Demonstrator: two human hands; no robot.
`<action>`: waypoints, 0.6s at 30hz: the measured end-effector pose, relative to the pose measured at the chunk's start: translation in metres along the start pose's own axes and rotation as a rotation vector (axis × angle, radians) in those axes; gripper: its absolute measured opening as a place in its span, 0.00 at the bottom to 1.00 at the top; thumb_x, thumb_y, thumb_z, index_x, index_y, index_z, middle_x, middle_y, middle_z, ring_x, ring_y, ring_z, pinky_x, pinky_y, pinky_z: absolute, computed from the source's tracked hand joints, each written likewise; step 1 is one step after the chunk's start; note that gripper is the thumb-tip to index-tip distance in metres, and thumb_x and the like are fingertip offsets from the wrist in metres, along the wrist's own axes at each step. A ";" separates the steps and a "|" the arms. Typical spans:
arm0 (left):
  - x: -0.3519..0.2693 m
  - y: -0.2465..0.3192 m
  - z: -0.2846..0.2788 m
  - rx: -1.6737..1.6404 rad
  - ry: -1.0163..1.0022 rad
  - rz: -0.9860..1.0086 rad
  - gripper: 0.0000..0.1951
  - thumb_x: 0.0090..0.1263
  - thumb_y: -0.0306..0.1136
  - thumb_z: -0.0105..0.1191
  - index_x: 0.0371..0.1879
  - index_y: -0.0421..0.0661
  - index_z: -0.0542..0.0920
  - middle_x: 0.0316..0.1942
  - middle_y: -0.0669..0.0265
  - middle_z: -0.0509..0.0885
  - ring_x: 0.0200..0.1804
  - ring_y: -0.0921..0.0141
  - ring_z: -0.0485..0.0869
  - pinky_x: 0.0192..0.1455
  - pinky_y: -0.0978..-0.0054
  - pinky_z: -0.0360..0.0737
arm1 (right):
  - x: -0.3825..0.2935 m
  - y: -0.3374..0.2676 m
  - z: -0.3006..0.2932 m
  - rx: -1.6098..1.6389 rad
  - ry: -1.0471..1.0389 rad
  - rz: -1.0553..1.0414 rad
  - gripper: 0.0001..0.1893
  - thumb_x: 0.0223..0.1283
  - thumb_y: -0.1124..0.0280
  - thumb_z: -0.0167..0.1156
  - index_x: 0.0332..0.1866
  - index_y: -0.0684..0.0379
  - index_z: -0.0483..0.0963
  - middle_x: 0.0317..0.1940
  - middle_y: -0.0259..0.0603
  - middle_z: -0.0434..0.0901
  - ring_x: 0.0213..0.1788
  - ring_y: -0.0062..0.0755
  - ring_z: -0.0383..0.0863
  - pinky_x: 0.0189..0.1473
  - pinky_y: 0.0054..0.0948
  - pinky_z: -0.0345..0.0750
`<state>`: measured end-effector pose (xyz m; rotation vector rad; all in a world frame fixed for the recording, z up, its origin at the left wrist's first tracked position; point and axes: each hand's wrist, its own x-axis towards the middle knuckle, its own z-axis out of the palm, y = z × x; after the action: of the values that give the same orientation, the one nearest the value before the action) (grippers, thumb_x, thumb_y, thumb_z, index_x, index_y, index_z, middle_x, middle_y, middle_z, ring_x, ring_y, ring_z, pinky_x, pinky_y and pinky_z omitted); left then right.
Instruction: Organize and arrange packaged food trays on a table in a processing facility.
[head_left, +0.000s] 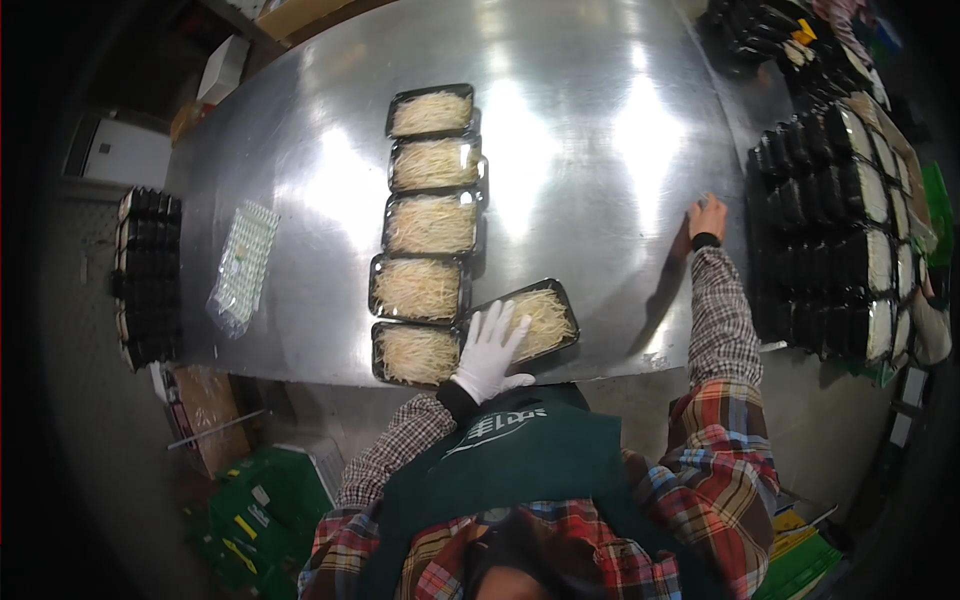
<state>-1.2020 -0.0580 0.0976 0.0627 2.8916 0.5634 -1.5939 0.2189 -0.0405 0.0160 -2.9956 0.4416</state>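
My left hand (491, 352), in a white glove, lies with fingers spread over the left side of a tilted black plastic tray of bean sprouts (541, 324) near the table's front edge. Just left of it, a column of several similar bean sprout trays (432, 223) runs away from me, the nearest one beside my gloved hand. My right hand (707, 217) is bare and reaches far out to the table's right side. Its fingers bend near the metal surface, and whether anything small is between them is unclear.
Stacked black trays (817, 225) with pale contents line the right edge. More stacked trays (148, 277) stand at the left end. A clear plastic packet with green-patterned contents (244, 262) lies on the stainless steel table (570, 187). Green crates (262, 517) sit below at left.
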 end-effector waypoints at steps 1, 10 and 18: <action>-0.002 -0.001 0.004 -0.006 -0.028 -0.004 0.42 0.50 0.53 0.58 0.65 0.50 0.57 0.65 0.50 0.54 0.68 0.51 0.49 0.67 0.51 0.48 | 0.012 -0.005 0.008 -0.107 0.016 0.037 0.19 0.59 0.61 0.53 0.54 0.57 0.67 0.53 0.47 0.65 0.47 0.45 0.72 0.52 0.43 0.71; -0.021 -0.019 0.026 -0.086 0.188 -0.075 0.32 0.45 0.28 0.61 0.55 0.55 0.70 0.61 0.59 0.62 0.66 0.57 0.58 0.66 0.56 0.57 | -0.036 -0.049 -0.006 -0.049 -0.246 -0.065 0.13 0.61 0.63 0.49 0.40 0.62 0.71 0.37 0.51 0.77 0.41 0.51 0.75 0.42 0.42 0.73; -0.031 -0.029 0.042 -0.301 0.458 0.089 0.12 0.41 0.25 0.62 0.26 0.49 0.77 0.52 0.58 0.73 0.58 0.55 0.67 0.59 0.59 0.63 | -0.317 -0.028 -0.061 0.719 -0.187 0.233 0.10 0.60 0.67 0.54 0.39 0.63 0.73 0.23 0.34 0.78 0.23 0.15 0.73 0.25 0.18 0.70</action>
<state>-1.1630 -0.0716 0.0540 0.0191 3.2038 1.1593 -1.2715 0.2076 -0.0103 -0.2423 -2.8303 1.5861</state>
